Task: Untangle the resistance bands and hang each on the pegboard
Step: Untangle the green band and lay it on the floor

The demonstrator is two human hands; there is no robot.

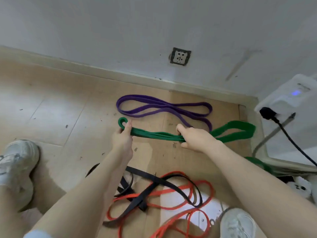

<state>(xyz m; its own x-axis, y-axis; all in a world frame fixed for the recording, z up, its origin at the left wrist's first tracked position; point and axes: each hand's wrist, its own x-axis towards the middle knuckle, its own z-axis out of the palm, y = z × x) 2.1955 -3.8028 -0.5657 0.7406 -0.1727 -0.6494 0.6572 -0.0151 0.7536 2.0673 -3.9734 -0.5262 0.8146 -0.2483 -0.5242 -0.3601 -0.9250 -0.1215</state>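
A green band lies stretched across a cardboard sheet on the floor. My left hand grips it near its small left loop. My right hand grips the bundled strands further right, and a wide green loop spills out beyond that hand. A purple band lies in a flat figure-eight just behind, apart from the green one except near my right hand. Closer to me, a black band and a red band lie tangled together. No pegboard is in view.
A white wall with a socket and a skirting board runs behind. A white device with a black plug and cable stands at the right. My shoes sit at the left and lower right.
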